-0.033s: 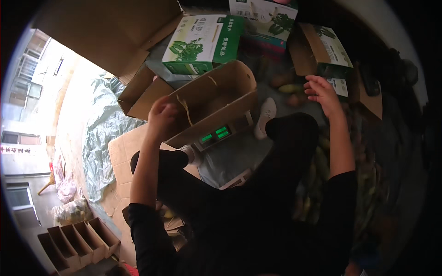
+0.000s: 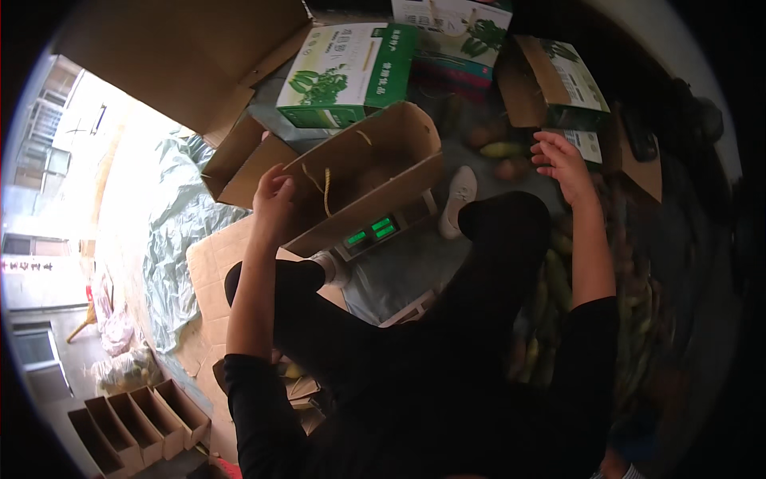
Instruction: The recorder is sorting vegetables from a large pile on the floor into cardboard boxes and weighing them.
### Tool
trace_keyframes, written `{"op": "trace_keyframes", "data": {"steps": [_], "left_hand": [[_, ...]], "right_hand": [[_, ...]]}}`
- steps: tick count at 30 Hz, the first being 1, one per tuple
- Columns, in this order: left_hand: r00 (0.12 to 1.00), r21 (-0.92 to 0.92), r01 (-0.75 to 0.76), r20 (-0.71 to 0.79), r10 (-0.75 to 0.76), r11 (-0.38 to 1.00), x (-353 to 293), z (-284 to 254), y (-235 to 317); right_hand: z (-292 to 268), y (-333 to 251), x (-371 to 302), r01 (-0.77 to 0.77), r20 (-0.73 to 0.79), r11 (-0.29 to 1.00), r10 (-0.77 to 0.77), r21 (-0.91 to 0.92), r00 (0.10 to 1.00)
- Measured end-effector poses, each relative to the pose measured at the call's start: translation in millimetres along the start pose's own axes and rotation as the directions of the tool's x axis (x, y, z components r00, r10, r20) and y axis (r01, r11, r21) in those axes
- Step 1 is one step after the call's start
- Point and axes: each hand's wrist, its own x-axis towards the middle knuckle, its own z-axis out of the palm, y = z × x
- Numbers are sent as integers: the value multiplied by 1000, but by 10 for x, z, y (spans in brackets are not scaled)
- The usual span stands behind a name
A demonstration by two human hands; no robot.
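An upright-walled cardboard box (image 2: 367, 195), its top uncovered, rests on a digital scale (image 2: 347, 251) with a lit green display. A yellow cord handle (image 2: 327, 191) hangs along the box's inner wall. At the box's left end is my left hand (image 2: 274, 195), fingers loosely bent and apart, nothing seen in them; whether it touches the rim I cannot tell. My right hand (image 2: 562, 166) hovers to the right with fingers spread and empty. Close by it, a green radish-like vegetable (image 2: 503, 150) and a round brownish one (image 2: 511, 168) lie on the floor.
Printed green-and-white cartons (image 2: 339, 72) stand beyond the box, another carton (image 2: 570, 84) at the far right. Long green vegetables (image 2: 558, 275) are heaped by my right leg. Narrow cardboard boxes (image 2: 144, 427) line up at lower left, near plastic sheeting (image 2: 171, 239).
My left hand has shifted slightly and is less blurred. The yellow cord hangs straighter. My right hand has hardly moved.
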Motion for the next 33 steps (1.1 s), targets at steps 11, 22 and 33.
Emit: {"op": "trace_keyframes", "data": {"steps": [11, 22, 33], "left_hand": [[871, 637, -487, 404, 279, 597, -112, 542, -449], [918, 849, -393, 383, 102, 353, -157, 669, -534], [883, 775, -469, 411, 227, 424, -81, 699, -500]], "right_hand": [[-1288, 3111, -1024, 50, -66, 709, -135, -704, 989], [-350, 3568, -2825, -889, -351, 445, 819, -109, 453], [-934, 4173, -3383, -862, -658, 362, 557, -356, 506]]}}
